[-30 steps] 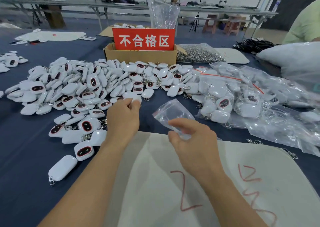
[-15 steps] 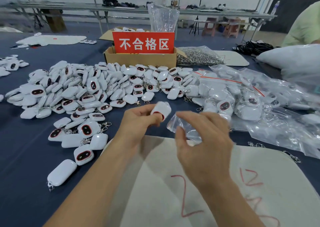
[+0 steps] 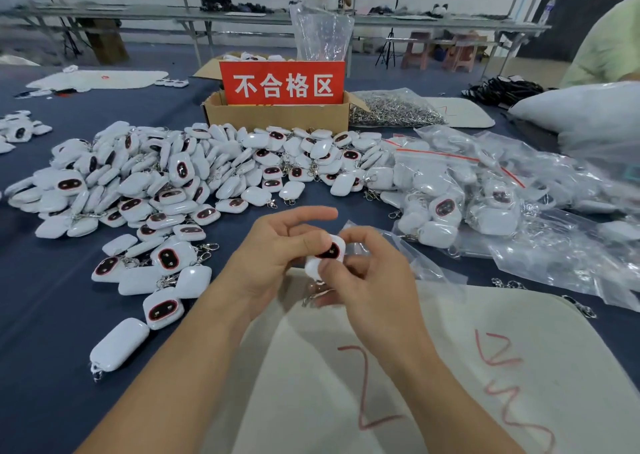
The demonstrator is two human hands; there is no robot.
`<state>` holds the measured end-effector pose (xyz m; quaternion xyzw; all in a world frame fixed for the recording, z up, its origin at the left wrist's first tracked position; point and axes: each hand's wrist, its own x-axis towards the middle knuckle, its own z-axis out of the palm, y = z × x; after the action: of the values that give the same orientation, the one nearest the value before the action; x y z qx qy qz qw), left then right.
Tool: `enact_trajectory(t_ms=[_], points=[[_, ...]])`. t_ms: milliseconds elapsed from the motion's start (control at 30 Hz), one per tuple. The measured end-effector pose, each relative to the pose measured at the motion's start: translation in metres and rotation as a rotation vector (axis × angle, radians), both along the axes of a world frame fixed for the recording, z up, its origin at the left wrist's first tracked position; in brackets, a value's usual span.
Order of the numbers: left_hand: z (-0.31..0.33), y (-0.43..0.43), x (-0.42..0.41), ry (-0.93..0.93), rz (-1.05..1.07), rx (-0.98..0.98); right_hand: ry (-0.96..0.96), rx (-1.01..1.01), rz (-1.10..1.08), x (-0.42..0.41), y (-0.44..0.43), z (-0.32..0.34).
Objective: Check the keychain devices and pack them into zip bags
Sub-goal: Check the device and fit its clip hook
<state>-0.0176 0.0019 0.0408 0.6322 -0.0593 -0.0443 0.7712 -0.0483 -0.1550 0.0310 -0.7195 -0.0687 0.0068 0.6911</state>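
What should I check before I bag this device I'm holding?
1. Grip on device: ok, left hand and right hand both pinch it.
2. Dark face showing: ok, it faces the camera.
3. Marks or faults: cannot tell, too small to see.
4. Reach to bag: ok, it is just behind the right hand.
5. Bag mouth open: cannot tell.

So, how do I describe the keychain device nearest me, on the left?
Find the big pile of white devices on the blue table. Its trail runs toward the near edge, where the last device lies alone. Unlike its neighbour, it shows plain white, no dark oval.
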Motion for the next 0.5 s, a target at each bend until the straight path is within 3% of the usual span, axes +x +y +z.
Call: enact_trajectory(t_ms=[133, 300, 500], points=[[0.001, -0.006, 0.000, 0.007, 0.104, 0.070, 0.126, 0.232, -0.028, 0.006, -0.005, 0.005], [0.002, -0.008, -0.001, -0.034, 0.042, 0.179, 0.068, 0.216, -0.090, 0.011, -0.011, 0.005], [-0.001, -0.011, -0.003, -0.044, -0.007, 0.179, 0.080, 0.211, -0.098, 0.012, -0.013, 0.000]])
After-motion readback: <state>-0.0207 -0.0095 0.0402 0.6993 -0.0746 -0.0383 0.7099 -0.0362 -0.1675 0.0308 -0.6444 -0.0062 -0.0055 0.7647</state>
